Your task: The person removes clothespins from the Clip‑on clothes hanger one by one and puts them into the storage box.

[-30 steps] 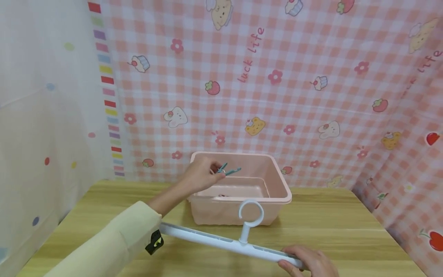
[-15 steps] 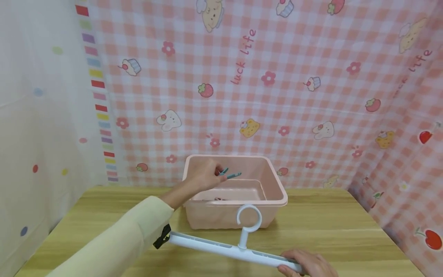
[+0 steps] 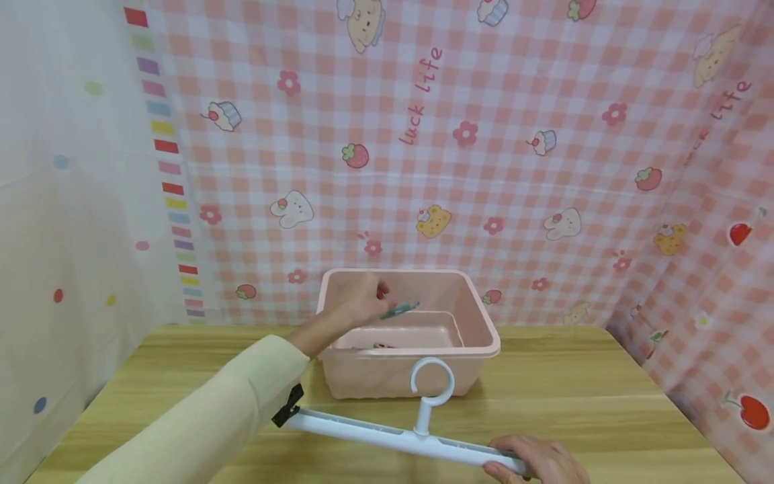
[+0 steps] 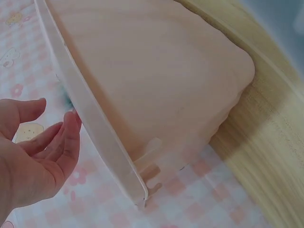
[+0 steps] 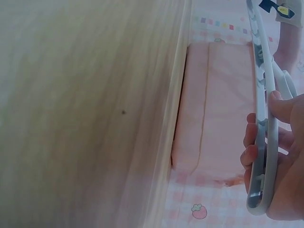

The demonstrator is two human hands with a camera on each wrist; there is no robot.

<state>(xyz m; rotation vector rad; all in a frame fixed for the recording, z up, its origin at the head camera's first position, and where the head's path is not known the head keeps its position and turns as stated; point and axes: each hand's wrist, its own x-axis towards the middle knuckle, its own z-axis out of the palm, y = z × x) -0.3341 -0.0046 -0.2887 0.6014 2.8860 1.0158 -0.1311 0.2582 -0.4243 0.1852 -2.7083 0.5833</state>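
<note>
A teal clothespin (image 3: 400, 310), blurred, is just off the fingertips of my left hand (image 3: 361, 300), over the inside of a pink plastic tub (image 3: 411, 376). In the left wrist view the thumb stands apart from the fingers (image 4: 71, 135), and a teal blur shows beyond the tub's rim. My right hand (image 3: 541, 460) grips the right end of a pale blue-white hanger (image 3: 363, 430) with a round hook (image 3: 450, 390). The right wrist view shows the thumb on one side of the hanger bar (image 5: 270, 137) and fingertips curled round the other.
Small dark and reddish things (image 3: 382, 345) lie low in the tub, partly hidden by its front rim. The tub stands on a wood-grain table (image 3: 580, 390) before a pink checked cloth (image 3: 514, 175). A black strap piece (image 3: 288, 406) hangs at the left sleeve, overlapping the hanger's left end.
A second ago my left fingers pinched the spread clothespin; now they have parted and it has come away from them. The right hand keeps its grip on the hanger.
</note>
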